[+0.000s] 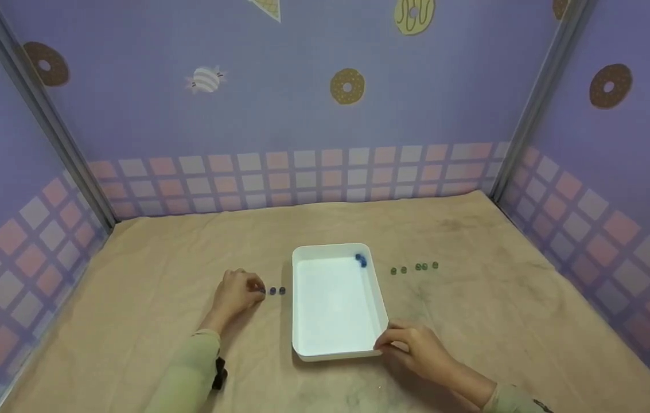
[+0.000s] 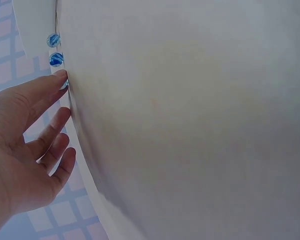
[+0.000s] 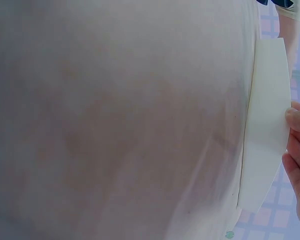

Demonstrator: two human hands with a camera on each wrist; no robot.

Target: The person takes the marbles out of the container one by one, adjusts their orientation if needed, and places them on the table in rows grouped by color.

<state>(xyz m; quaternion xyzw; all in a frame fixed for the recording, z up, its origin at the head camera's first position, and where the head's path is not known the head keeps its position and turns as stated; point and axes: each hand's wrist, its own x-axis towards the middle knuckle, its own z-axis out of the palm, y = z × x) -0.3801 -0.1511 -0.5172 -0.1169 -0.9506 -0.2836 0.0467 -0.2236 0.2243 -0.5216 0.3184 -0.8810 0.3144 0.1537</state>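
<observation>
At the left, my left hand (image 1: 237,296) has its thumb and fingertips at a blue glass marble (image 2: 64,85), the nearest to it in a short row. Two more blue swirled marbles (image 1: 277,291) lie between that hand and the white tray (image 1: 296,310); they also show in the left wrist view. My right hand (image 1: 416,348) grips the tray's near right corner, thumb on the rim and fingers against the outer wall. A few dark blue marbles (image 1: 361,261) sit together in the tray's far right corner.
Right of the tray, several green marbles (image 1: 418,267) lie in a loose row on the beige cloth (image 1: 198,241). Purple patterned walls (image 1: 279,103) enclose the table at the back and both sides, with metal posts (image 1: 49,115) at the back corners.
</observation>
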